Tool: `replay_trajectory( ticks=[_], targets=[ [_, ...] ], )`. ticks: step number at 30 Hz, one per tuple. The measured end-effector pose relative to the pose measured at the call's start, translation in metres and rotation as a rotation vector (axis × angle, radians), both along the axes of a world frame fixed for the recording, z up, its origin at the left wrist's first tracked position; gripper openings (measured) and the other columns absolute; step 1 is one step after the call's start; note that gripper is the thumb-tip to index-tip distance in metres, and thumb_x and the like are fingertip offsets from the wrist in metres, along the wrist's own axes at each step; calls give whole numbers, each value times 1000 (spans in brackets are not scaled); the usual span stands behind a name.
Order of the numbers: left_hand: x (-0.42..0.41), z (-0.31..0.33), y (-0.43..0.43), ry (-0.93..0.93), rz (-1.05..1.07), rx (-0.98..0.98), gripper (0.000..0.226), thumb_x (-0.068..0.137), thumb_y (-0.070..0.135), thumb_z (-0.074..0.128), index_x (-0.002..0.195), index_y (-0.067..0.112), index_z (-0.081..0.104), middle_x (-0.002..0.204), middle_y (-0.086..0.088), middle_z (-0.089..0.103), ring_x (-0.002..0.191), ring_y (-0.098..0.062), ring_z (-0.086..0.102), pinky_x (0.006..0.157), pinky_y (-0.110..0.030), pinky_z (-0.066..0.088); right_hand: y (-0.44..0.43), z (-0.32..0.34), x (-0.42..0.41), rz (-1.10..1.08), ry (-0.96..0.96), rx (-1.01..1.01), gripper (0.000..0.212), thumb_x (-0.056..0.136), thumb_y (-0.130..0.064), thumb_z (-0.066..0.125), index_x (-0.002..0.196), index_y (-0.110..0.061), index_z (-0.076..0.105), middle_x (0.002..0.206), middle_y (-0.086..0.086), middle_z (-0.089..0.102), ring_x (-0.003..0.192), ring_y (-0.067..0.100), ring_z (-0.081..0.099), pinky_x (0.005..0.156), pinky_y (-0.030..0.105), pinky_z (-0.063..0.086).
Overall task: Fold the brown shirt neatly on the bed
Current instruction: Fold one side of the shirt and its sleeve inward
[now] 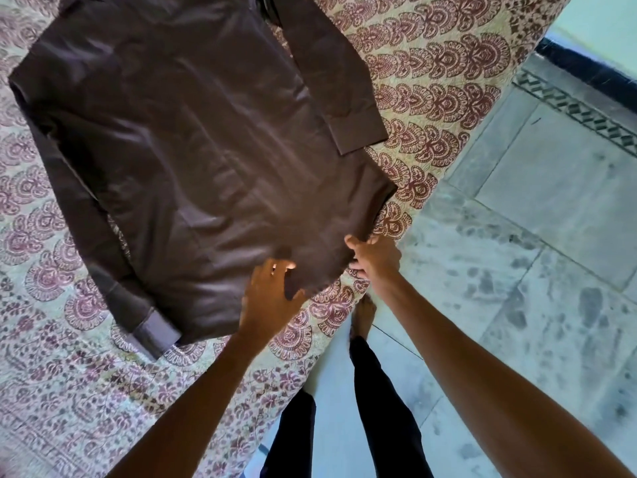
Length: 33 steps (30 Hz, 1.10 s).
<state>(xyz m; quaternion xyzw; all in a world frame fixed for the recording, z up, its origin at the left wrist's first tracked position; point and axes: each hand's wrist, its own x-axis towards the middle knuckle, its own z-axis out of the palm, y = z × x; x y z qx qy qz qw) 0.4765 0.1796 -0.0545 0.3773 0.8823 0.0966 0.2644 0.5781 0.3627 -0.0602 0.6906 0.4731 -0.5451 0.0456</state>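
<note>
- A brown shirt [179, 132] lies spread flat on the bed [69, 391], with its hem toward me and its collar end at the far edge of view.
- The bed is covered by a cream bedspread [431, 81] printed with rows of maroon fan-shaped motifs.
- The near sleeve [79, 201] runs down the shirt's left side, close against the body, and its cuff ends on the bedspread to the left of my arm.
- The far sleeve [327, 70] angles out on the right side, its cuff resting on the bedspread just beside the shirt's edge.
- My hands are apart, both at the hem.
- My left hand [272, 291] holds the hem near its middle, fingers bent on top of the cloth and thumb at the hem's edge.
- My right hand [374, 260] pinches the hem near its right corner, at the bed's edge, with the thumb on top of the fabric.
- I stand at the side of the bed on a pale grey tiled floor [534, 253], which has a dark patterned border strip farther off.
- Below my arms are my dark trousers [379, 391] and one bare foot [362, 315].
</note>
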Motion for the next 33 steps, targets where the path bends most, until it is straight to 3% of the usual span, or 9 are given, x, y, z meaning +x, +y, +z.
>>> replay_trajectory(
  ticks=[4, 8, 14, 18, 22, 24, 27, 31, 33],
  targets=[
    [2, -2, -23, 168, -281, -245, 74, 70, 61, 65, 131, 23, 46, 132, -5, 45, 115, -28, 49, 91, -46, 47, -38, 0, 1, -21, 85, -117, 25, 78, -19, 78, 73, -14, 54, 74, 9, 68, 58, 22, 66, 60, 38, 57],
    [6, -1, -20, 188, -263, -191, 37, 85, 25, 57, 121, 18, 49, 124, -6, 48, 112, -27, 50, 86, -43, 49, -58, 6, -10, -35, 171, -204, 22, 91, -22, 66, 92, -7, 50, 77, 12, 62, 60, 22, 61, 77, 47, 59],
    [-27, 0, -8, -341, 484, 21, 18, 87, 7, 54, 103, 10, 62, 91, -16, 68, 75, -25, 61, 63, -37, 48, -69, 9, -11, -287, 233, -238, 46, 104, -44, 25, 101, -8, 53, 93, 16, 65, 82, 31, 69, 71, 40, 58],
    [-47, -3, -12, -417, 580, 20, 18, 88, 8, 56, 103, 14, 62, 97, -14, 70, 87, -26, 67, 72, -30, 49, -79, 5, -6, -212, 228, -222, 26, 102, -28, 43, 112, -6, 53, 108, 19, 68, 89, 30, 71, 63, 33, 58],
    [-44, 15, -24, -110, 300, 130, 28, 85, 1, 55, 103, 19, 44, 96, -8, 60, 80, -35, 62, 67, -37, 47, -90, 4, -6, -150, 255, -273, 8, 93, -4, 59, 99, -3, 53, 100, 22, 68, 100, 39, 68, 66, 39, 56],
    [-35, 21, -29, 36, 47, 102, 29, 84, 3, 60, 98, 22, 43, 104, -3, 50, 73, -31, 61, 60, -40, 48, -94, 3, -7, -157, 235, -260, 7, 92, 3, 57, 87, -2, 56, 91, 22, 66, 78, 33, 73, 58, 34, 54],
    [-20, 15, -30, 104, -153, 34, 12, 90, 15, 56, 99, 22, 55, 116, 0, 42, 85, -21, 62, 66, -38, 56, -96, 1, -10, -166, 226, -259, 6, 91, 6, 57, 97, 2, 58, 89, 18, 66, 50, 14, 64, 45, 24, 51],
    [-1, 0, -23, 152, -290, -132, 50, 86, 50, 58, 122, 17, 50, 130, -5, 41, 108, -26, 52, 85, -43, 50, -93, 8, -13, -192, 179, -244, 19, 90, 9, 56, 107, 15, 61, 100, 29, 66, 76, 32, 70, 52, 30, 57],
    [3, -4, -22, 232, -360, -151, 49, 87, 48, 59, 123, 15, 50, 127, -6, 46, 105, -26, 54, 83, -42, 50, -89, 9, -12, -204, 182, -253, 22, 91, 12, 50, 110, 21, 56, 110, 35, 62, 87, 38, 70, 53, 31, 56]
  ],
)
